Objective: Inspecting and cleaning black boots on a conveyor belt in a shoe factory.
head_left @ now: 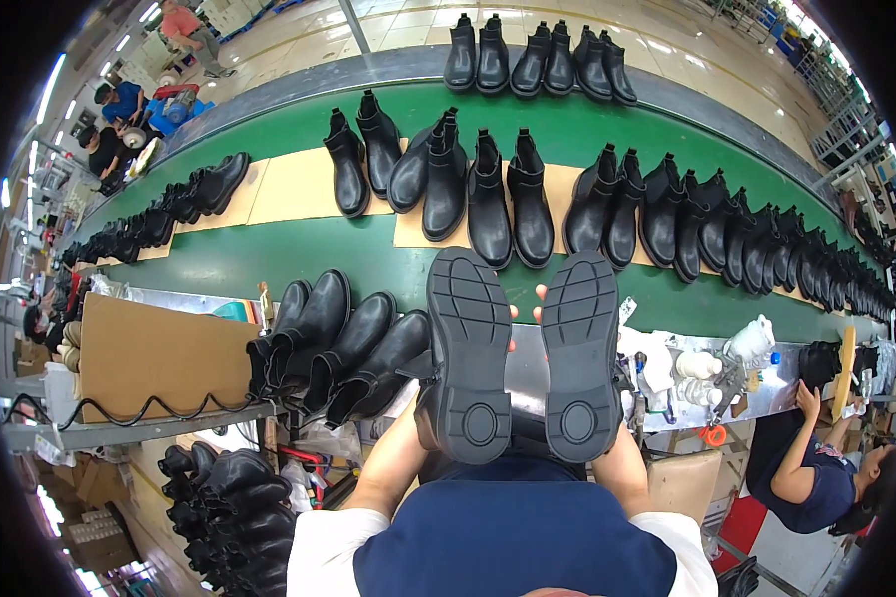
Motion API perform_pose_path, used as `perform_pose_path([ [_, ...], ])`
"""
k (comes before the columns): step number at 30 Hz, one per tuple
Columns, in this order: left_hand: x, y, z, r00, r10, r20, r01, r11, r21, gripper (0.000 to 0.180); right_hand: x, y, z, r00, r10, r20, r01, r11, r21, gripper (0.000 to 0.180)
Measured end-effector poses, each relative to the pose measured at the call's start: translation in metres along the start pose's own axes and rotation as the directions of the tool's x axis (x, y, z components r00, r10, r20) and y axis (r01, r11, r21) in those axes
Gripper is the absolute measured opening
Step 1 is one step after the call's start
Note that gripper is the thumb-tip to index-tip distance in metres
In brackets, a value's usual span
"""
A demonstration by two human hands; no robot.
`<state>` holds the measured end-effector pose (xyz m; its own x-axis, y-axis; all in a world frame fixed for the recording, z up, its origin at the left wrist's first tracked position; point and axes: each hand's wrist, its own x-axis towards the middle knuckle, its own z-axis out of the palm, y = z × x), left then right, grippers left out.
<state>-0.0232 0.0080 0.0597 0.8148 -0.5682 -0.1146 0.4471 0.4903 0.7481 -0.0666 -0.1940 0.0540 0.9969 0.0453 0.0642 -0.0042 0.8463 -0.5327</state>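
Observation:
I hold two black ankle boots in front of my chest, their ribbed soles turned up toward me. My left hand (514, 312) is wrapped round the left boot (471, 348); only its fingertips show at the sole's inner edge. Around the right boot (581, 348) my right hand (540, 292) is closed likewise, with fingertips visible in the gap between the soles. Both palms are hidden behind the boots. The soles are side by side, apart, with heels toward me. Just left of them, several black boots (368, 348) lean together on the bench.
Beyond, a green conveyor belt (239, 254) carries long rows of black boots (488, 204) on cardboard sheets. A cardboard box (164, 348) stands left, above a stack of boots (234, 507). White bottles (699, 365) and orange-handled scissors (712, 435) are at right, near a co-worker (816, 478).

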Motion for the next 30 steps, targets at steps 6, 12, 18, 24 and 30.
perform_pose_path([
  [6, -0.001, 0.027, 0.006, 0.962, -0.247, -0.116, 0.225, 0.958, -0.178, 0.036, -0.002, -0.004, -0.018, 0.999, 0.009, 0.045, -0.011, 0.999, 0.041, 0.103],
  [12, 0.036, -0.026, -0.118, 0.946, -0.109, -0.306, 0.308, 0.6, 0.738, 0.071, 0.002, -0.011, -0.014, 0.995, 0.05, 0.089, -0.057, 0.996, 0.069, 0.102],
  [18, 0.062, -0.03, -0.046, 0.953, -0.077, -0.292, 0.301, 0.221, 0.928, 0.065, -0.01, -0.012, 0.0, 0.992, 0.114, -0.054, -0.105, 0.984, 0.144, 0.098],
  [24, 0.072, -0.027, 0.068, 0.965, 0.217, 0.15, -0.228, 0.399, 0.888, 0.066, -0.024, -0.011, -0.054, 0.921, 0.334, -0.199, -0.383, 0.87, -0.311, 0.063],
  [30, 0.114, -0.047, 0.0, 0.998, 0.015, -0.067, 0.032, 0.756, 0.654, 0.057, -0.016, -0.001, -0.033, 0.897, 0.431, -0.099, -0.441, 0.861, -0.254, 0.07],
])
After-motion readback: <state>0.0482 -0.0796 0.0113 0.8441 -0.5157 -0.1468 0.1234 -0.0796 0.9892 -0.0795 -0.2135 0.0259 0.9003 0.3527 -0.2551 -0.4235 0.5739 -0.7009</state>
